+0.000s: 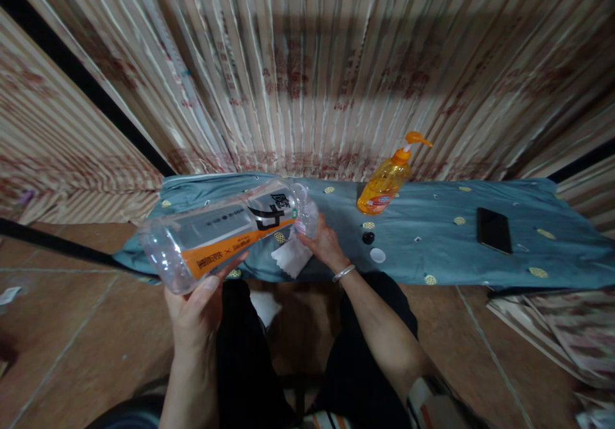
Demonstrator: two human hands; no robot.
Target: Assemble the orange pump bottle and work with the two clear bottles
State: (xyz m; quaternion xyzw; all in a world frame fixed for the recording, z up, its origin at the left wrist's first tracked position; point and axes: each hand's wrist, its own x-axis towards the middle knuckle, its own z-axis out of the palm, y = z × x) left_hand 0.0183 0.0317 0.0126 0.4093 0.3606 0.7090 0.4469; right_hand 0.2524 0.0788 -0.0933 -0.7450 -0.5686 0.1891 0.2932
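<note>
A large clear plastic bottle (230,230) with an orange and grey label lies tilted across the view, its base lower left and its neck to the right. My left hand (196,301) is closed around the base end. At the neck, my right hand (324,240) pinches a white tissue (292,256), whose loose part hangs below the fingers. Part of the tissue seems pressed against the neck; the fingertips there are partly hidden. To the right of my right hand, a small black cap (368,237) and a white disc (377,255) rest on the cloth.
An amber pump bottle (384,182) with an orange top stands toward the back of the blue-green cloth-covered table (432,243). A black phone (494,230) lies at the right. Striped curtains (298,83) hang behind the table, and dark poles (91,77) slant along the sides.
</note>
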